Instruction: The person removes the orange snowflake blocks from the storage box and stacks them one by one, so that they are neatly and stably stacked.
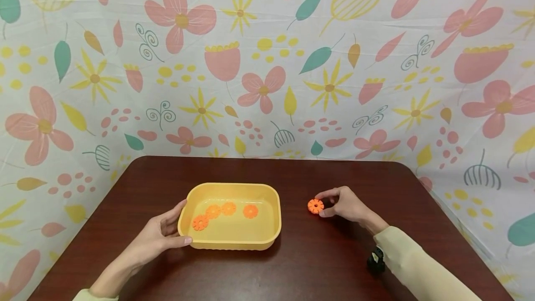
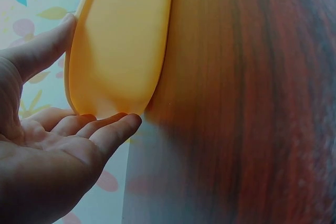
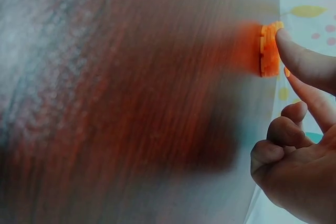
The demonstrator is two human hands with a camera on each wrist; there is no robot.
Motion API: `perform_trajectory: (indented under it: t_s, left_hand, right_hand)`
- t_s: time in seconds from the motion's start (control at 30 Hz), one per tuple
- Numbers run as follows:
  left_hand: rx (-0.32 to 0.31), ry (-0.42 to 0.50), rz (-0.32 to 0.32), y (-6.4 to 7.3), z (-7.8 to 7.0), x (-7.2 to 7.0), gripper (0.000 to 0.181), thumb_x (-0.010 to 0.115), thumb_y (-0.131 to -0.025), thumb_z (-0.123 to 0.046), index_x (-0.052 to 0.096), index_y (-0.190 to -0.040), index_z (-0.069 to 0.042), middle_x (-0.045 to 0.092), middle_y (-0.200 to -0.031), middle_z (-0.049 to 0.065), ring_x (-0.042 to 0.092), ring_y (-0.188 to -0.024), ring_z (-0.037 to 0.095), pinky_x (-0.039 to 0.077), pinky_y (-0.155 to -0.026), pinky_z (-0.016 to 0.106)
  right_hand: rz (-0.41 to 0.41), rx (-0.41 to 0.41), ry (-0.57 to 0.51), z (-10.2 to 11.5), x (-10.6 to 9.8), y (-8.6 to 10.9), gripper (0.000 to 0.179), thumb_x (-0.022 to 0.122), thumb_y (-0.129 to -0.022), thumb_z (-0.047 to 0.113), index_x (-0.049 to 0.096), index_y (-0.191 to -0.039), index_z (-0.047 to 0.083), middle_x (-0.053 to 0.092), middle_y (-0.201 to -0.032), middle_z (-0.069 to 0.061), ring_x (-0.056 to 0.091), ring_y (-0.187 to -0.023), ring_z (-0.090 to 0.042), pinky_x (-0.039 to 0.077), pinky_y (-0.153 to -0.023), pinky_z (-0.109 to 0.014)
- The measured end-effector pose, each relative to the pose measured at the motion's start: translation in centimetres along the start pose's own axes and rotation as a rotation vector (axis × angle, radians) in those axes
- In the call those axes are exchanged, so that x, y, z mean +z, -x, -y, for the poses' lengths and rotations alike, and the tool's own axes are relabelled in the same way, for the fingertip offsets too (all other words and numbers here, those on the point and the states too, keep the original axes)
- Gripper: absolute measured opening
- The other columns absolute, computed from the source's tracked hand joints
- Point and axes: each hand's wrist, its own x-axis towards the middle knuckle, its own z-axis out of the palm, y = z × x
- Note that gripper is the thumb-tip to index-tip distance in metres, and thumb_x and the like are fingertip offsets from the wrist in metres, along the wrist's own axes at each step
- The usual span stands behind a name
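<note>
A yellow plastic basin (image 1: 230,240) stands on the table, left of the middle. My left hand (image 1: 156,236) holds its left end, thumb at the near corner and fingers round the side; the left wrist view shows the fingertips against the basin wall (image 2: 118,40). Several orange flower-shaped notched discs (image 1: 250,211) lie flat inside. Right of the basin, my right hand (image 1: 344,204) pinches a small stack of the same orange discs (image 1: 315,206) between thumb and forefinger. In the right wrist view the stack (image 3: 269,50) is edge-on at the tabletop, the other fingers curled.
The dark red-brown wooden table (image 1: 301,268) has rounded far corners. A white cloth with a flower and leaf print (image 1: 267,120) hangs behind it and at both sides. A black device (image 1: 376,260) is strapped at my right wrist.
</note>
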Motion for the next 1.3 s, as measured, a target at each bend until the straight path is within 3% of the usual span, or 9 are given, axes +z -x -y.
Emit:
perform_trajectory:
  t_s: [0.67, 0.97, 1.13, 1.3]
  left_hand:
    - [0.005, 0.002, 0.009, 0.0, 0.1, -0.1, 0.101, 0.081, -0.092, -0.004, 0.014, -0.168, 0.0, 0.019, -0.17, 0.025, 0.041, -0.143, 0.05, 0.057, -0.094, 0.032]
    - [0.013, 0.004, 0.013, 0.0, -0.1, -0.1, 0.101, 0.081, -0.093, -0.004, 0.013, -0.168, 0.0, 0.018, -0.17, 0.025, 0.041, -0.143, 0.05, 0.057, -0.094, 0.032]
    - [0.013, -0.001, 0.009, 0.0, -0.1, -0.2, 0.102, 0.082, -0.092, -0.006, 0.014, -0.168, 0.0, 0.017, -0.17, 0.025, 0.042, -0.143, 0.05, 0.057, -0.094, 0.031]
    - [0.011, 0.006, 0.013, 0.0, 0.0, -0.1, 0.101, 0.081, -0.093, -0.004, 0.013, -0.168, 0.0, 0.016, -0.171, 0.025, 0.039, -0.144, 0.052, 0.057, -0.094, 0.032]
  right_hand:
    - [0.01, -0.019, -0.023, 0.1, -0.2, 0.1, 0.044, 0.093, -0.078, 0.006, 0.079, -0.12, 0.002, 0.05, -0.08, -0.01, 0.045, -0.081, -0.026, 0.036, -0.065, -0.031]
    - [0.027, -0.094, -0.017, 2.5, 0.3, 0.3, 0.037, 0.091, -0.082, 0.006, 0.079, -0.116, 0.001, 0.051, -0.078, -0.008, 0.047, -0.079, -0.025, 0.036, -0.063, -0.029]
    - [0.052, -0.153, -0.004, 4.4, 1.0, 0.3, 0.036, 0.091, -0.081, 0.007, 0.079, -0.115, 0.001, 0.053, -0.081, -0.014, 0.048, -0.078, -0.025, 0.037, -0.061, -0.027]
    - [0.097, -0.229, 0.018, 6.3, 1.8, 0.0, 0.032, 0.091, -0.082, 0.009, 0.081, -0.113, 0.007, 0.051, -0.077, -0.012, 0.047, -0.073, -0.022, 0.036, -0.059, -0.026]
